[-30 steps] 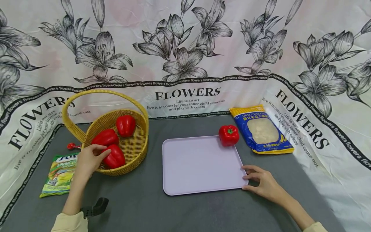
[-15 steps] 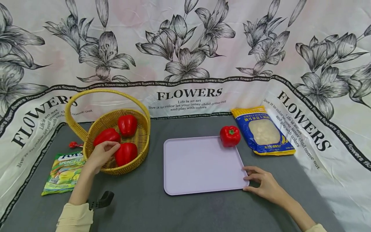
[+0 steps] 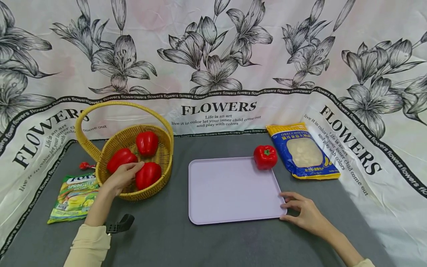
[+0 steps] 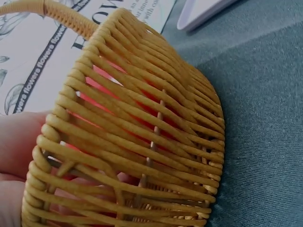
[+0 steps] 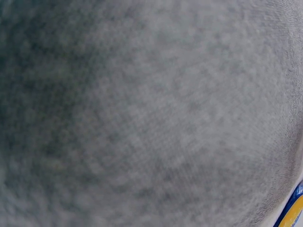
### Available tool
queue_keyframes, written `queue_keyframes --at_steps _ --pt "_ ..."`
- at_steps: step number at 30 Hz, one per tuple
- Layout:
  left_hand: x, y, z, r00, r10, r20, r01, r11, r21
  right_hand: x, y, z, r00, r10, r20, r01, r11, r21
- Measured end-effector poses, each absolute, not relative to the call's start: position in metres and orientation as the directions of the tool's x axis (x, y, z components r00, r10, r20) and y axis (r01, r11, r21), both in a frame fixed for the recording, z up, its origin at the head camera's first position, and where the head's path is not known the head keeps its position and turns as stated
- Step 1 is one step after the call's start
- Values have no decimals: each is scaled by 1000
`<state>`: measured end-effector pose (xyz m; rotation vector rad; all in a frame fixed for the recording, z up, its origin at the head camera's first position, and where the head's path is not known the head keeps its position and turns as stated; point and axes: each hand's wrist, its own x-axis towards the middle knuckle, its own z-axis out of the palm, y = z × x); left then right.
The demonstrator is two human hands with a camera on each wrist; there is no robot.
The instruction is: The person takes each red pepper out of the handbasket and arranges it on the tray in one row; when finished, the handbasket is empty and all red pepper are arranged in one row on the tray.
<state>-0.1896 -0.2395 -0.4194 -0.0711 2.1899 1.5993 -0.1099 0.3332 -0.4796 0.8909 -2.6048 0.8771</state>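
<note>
In the head view, my left hand reaches over the near rim of a yellow wicker basket. Its fingers grip the left side of a red bell pepper; the thumb is hidden. Two more red peppers lie in the basket, a left pepper and a back pepper. The left wrist view shows the basket's woven side, with red showing through the gaps. My right hand holds the near right corner of a pale lilac tray. Another pepper sits at the tray's far right corner.
A blue and yellow pasta bag lies right of the tray. Left of the basket are a green snack packet and a small red object. A flower-printed cloth rises behind the grey tabletop.
My left hand has moved right and deeper into the basket, and the near pepper has shifted right and tilted with it. The right hand stays at the tray corner.
</note>
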Motion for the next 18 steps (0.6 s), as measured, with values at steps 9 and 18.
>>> queue_keyframes --at_steps 9,18 --pt "-185 -247 -418 -930 229 -288 -264 131 956 -109 331 -478 -780 -470 413 -624 632 -459" --pt "-178 -248 -420 -950 280 -139 -103 139 985 -109 331 -478 -791 -469 394 -611 648 -454"
